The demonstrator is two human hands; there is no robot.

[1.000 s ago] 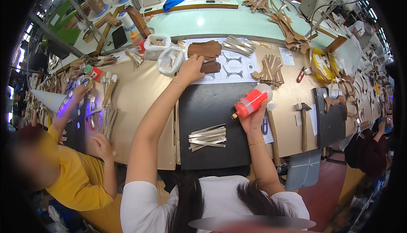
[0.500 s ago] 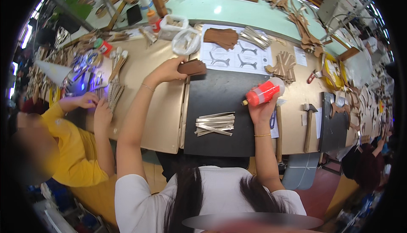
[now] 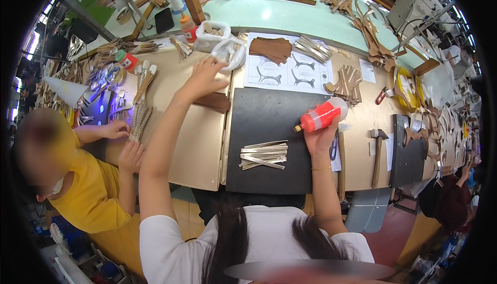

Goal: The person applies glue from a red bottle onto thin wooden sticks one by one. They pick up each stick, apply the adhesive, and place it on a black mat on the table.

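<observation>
My right hand (image 3: 322, 140) is closed around a red squeeze bottle (image 3: 322, 117) with a clear base, tilted so its yellowish nozzle points left and down over the black work mat (image 3: 269, 180). My left hand (image 3: 206, 78) is above the bench left of the mat, its fingers apart and holding nothing. Just below it lies a stack of brown leather pieces (image 3: 215, 102), partly hidden by my wrist. A bundle of pale metallic strips (image 3: 264, 154) rests on the mat between my arms.
Beyond the mat, printed sheets (image 3: 261, 78) carry a brown leather stack (image 3: 270, 48) and more strips (image 3: 313, 48). Plastic bags (image 3: 229, 51) stand near my left hand. A hammer (image 3: 378, 154) lies to the right. At the left, a co-worker in yellow (image 3: 93, 180) handles strips.
My left hand has let go of the brown leather stack, which now lies on the bench farther left, and has opened. My right hand keeps the bottle in nearly the same place.
</observation>
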